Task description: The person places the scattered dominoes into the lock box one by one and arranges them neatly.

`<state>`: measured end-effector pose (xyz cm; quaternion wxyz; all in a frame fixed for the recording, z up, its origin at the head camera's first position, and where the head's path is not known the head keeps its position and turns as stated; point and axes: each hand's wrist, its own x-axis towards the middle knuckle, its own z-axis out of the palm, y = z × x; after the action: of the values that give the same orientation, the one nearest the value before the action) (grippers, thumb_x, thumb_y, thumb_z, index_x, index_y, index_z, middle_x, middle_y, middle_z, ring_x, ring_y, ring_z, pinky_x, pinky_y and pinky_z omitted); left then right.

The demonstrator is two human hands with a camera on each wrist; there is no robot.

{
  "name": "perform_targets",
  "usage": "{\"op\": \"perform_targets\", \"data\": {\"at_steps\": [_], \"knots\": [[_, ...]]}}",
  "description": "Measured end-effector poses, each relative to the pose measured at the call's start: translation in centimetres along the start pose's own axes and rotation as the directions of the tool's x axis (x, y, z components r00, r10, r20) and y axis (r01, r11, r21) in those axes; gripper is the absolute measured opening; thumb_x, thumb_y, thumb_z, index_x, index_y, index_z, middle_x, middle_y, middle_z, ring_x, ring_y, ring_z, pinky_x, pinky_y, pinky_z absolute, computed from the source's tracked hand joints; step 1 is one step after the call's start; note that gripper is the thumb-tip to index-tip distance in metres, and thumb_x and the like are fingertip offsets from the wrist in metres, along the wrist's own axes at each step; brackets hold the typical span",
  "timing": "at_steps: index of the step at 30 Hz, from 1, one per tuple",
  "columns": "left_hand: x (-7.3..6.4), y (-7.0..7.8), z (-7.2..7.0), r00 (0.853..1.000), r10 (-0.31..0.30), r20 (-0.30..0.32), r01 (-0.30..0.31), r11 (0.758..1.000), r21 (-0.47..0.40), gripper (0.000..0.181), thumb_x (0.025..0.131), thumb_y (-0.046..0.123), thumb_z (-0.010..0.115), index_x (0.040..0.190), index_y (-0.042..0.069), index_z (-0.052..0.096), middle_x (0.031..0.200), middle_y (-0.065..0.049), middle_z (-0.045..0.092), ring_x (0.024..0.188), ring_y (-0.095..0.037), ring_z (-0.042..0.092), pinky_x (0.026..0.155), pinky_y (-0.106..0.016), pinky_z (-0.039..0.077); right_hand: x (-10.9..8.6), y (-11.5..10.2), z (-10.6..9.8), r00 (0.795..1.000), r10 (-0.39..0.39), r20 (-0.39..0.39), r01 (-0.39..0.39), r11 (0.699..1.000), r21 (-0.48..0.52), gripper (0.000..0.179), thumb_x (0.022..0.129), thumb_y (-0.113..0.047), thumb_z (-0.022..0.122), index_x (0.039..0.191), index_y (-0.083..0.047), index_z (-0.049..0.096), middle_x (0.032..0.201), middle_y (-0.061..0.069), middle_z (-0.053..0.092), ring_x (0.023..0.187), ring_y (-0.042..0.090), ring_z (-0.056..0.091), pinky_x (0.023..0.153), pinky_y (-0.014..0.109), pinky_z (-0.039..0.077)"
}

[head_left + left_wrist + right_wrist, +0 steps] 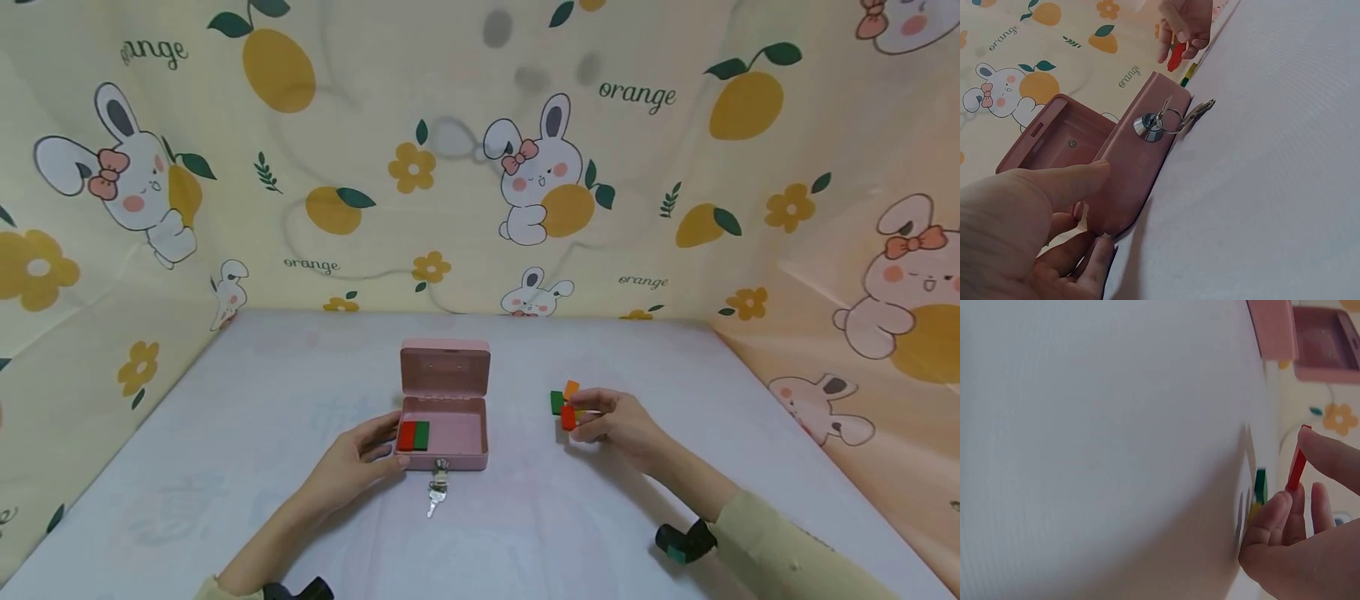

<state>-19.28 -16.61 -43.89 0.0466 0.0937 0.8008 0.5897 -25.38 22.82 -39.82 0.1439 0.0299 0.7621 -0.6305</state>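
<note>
A pink metal cash box (450,460) stands with its lid (446,372) raised. Inside, at the left, a red block (407,436) and a green block (422,436) lie side by side. My left hand (363,454) grips the box's left front corner, thumb on the front and fingers curled at the side. A small bunch of keys (1191,117) hangs from the front lock (1149,127). To the right of the box, my right hand (618,425) pinches a thin red block (1298,467) between thumb and fingers, above the table.
Close to my right hand are a green block (557,402), an orange block (572,389) and a partly hidden yellow block (1254,510). The white table (525,533) meets printed cloth walls (465,275) at the back and sides.
</note>
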Motion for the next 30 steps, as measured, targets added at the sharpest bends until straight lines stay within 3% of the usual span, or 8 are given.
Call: {"op": "perform_targets", "data": {"at_steps": [14, 24, 30], "knots": [[0.0, 0.1, 0.1, 1.0, 0.0, -0.005, 0.0, 1.0, -0.004, 0.077, 0.078, 0.026, 0.08, 0.144, 0.01, 0.043, 0.141, -0.01, 0.047, 0.126, -0.025, 0.048, 0.097, -0.027, 0.046, -1.3, -0.7, 2.3, 0.999, -0.031, 0.02, 0.029, 0.996, 0.08, 0.054, 0.076, 0.007, 0.075, 0.126, 0.004, 0.055, 0.126, 0.015, 0.056, 0.097, 0.026, 0.057, 0.079, 0.027, 0.055], [-0.1, 0.2, 0.0, 1.0, -0.002, -0.007, 0.002, 1.0, -0.001, 0.078, 0.078, 0.028, 0.08, 0.144, 0.009, 0.042, 0.14, -0.01, 0.048, 0.127, -0.025, 0.048, 0.098, -0.028, 0.046, -2.2, -1.1, 3.8, 0.99, -0.118, 0.076, 0.106, 0.984, 0.146, 0.054, 0.075, 0.005, 0.076, 0.125, 0.002, 0.056, 0.126, 0.015, 0.057, 0.102, 0.028, 0.059, 0.087, 0.029, 0.053], [-0.1, 0.2, 0.0, 1.0, 0.012, 0.004, -0.012, 1.0, -0.003, 0.078, 0.079, 0.027, 0.08, 0.144, 0.008, 0.041, 0.142, -0.012, 0.046, 0.128, -0.026, 0.046, 0.098, -0.028, 0.045, -2.4, -1.2, 5.1, 0.988, -0.128, 0.083, 0.112, 0.977, 0.183, 0.054, 0.075, 0.004, 0.077, 0.125, 0.0, 0.057, 0.124, 0.015, 0.057, 0.101, 0.029, 0.058, 0.086, 0.029, 0.053]]}}
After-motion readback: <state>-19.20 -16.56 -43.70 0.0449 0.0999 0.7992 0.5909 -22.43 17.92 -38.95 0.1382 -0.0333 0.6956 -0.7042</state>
